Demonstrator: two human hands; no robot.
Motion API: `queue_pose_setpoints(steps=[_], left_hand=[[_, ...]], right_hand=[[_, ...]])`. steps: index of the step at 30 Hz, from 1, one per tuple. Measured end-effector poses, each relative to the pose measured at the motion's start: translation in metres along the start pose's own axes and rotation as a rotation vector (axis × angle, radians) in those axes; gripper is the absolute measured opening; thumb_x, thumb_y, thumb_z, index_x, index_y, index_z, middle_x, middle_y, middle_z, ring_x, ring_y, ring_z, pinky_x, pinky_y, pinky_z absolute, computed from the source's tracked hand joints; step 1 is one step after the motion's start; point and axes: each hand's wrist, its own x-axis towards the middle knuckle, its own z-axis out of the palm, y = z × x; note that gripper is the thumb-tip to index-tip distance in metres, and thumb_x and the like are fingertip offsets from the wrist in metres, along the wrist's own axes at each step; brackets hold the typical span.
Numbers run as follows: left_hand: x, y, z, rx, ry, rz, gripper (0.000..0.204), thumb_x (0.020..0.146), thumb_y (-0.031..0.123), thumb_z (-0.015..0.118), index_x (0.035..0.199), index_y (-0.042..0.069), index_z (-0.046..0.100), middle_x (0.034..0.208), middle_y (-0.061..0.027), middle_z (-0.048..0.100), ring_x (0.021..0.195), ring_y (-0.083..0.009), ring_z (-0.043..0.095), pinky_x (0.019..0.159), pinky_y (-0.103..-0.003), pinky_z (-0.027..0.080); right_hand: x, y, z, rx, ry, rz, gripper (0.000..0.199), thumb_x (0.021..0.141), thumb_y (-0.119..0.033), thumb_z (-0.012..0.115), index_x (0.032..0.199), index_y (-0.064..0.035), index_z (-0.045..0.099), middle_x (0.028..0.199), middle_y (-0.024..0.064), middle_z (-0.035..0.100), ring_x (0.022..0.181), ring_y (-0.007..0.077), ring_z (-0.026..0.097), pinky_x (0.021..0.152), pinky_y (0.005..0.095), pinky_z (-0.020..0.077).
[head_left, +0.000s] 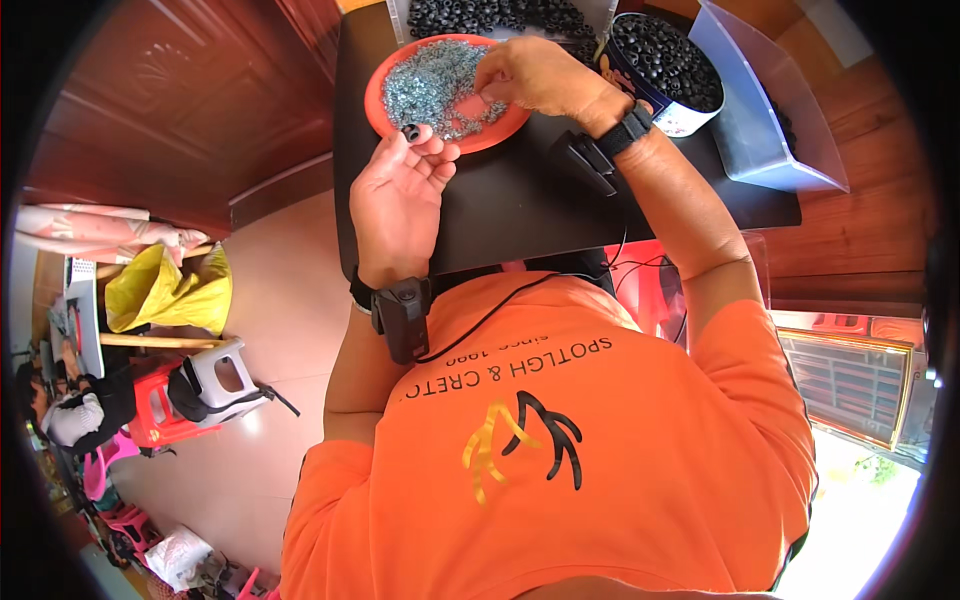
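My left hand [398,200] is raised palm-up over the black table [520,210], pinching a small black ring [411,131] at its fingertips. My right hand [535,78] reaches into an orange plate [378,92] heaped with small silvery metal washers [430,85], its fingers pinched down in the pile. Whether it holds a washer is hidden by the fingers. Both wrists carry black strapped devices with cables.
A round tin of black rings [668,62] stands right of the plate, a clear tray of more black rings [500,15] behind it, and a clear plastic box [765,110] at the far right. Stools, a yellow bag and another person sit on the floor at left.
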Motion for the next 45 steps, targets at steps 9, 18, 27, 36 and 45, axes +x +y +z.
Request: queue_pose_setpoints(steps=[9,18,27,36,45], left_hand=[[-0.002,0.000,-0.007,-0.037,-0.003,-0.032,0.020,0.095,0.021,0.047,0.094,0.003,0.055,0.091,-0.0067,0.058,0.089,-0.0223,0.059,0.080,-0.032,0.044],[0.001,-0.003,-0.005,-0.022,0.008,-0.042,0.020,0.094,0.022,0.048,0.094,0.003,0.056,0.091,-0.0075,0.059,0.088,-0.0226,0.059,0.079,-0.032,0.044],[0.000,-0.006,-0.002,-0.002,0.007,-0.037,0.020,0.095,0.022,0.047,0.094,0.003,0.055,0.092,-0.0073,0.059,0.087,-0.0224,0.059,0.078,-0.032,0.044],[0.001,-0.011,-0.001,0.006,-0.015,-0.061,0.020,0.095,0.022,0.047,0.094,0.004,0.055,0.091,-0.0070,0.059,0.087,-0.0223,0.059,0.078,-0.032,0.044],[0.010,-0.017,0.016,0.024,-0.060,-0.088,0.018,0.095,0.022,0.048,0.094,0.006,0.056,0.092,-0.0071,0.061,0.086,-0.0211,0.060,0.077,-0.030,0.044]], right_hand=[[0.007,-0.003,0.022,-0.151,-0.099,-0.037,0.014,0.075,-0.017,0.062,0.083,-0.0069,0.067,0.079,0.0103,0.065,0.079,0.0294,0.063,0.070,0.0378,0.0498],[0.006,0.010,0.029,-0.220,0.185,-0.122,0.011,0.076,-0.016,0.062,0.083,-0.0071,0.064,0.084,0.0091,0.064,0.082,0.0292,0.062,0.073,0.0385,0.0501],[0.002,-0.006,0.031,-0.132,0.018,-0.138,0.011,0.073,-0.017,0.065,0.080,-0.0097,0.069,0.082,0.0081,0.066,0.082,0.0278,0.064,0.075,0.0387,0.0498],[-0.008,-0.007,0.017,0.062,0.214,-0.147,0.011,0.075,-0.015,0.063,0.082,-0.0071,0.065,0.081,0.0086,0.065,0.080,0.0280,0.064,0.072,0.0378,0.0502],[-0.032,-0.023,-0.002,0.164,0.304,-0.236,0.011,0.080,-0.012,0.064,0.089,-0.0049,0.063,0.084,0.0084,0.063,0.080,0.0279,0.062,0.070,0.0358,0.0495]])
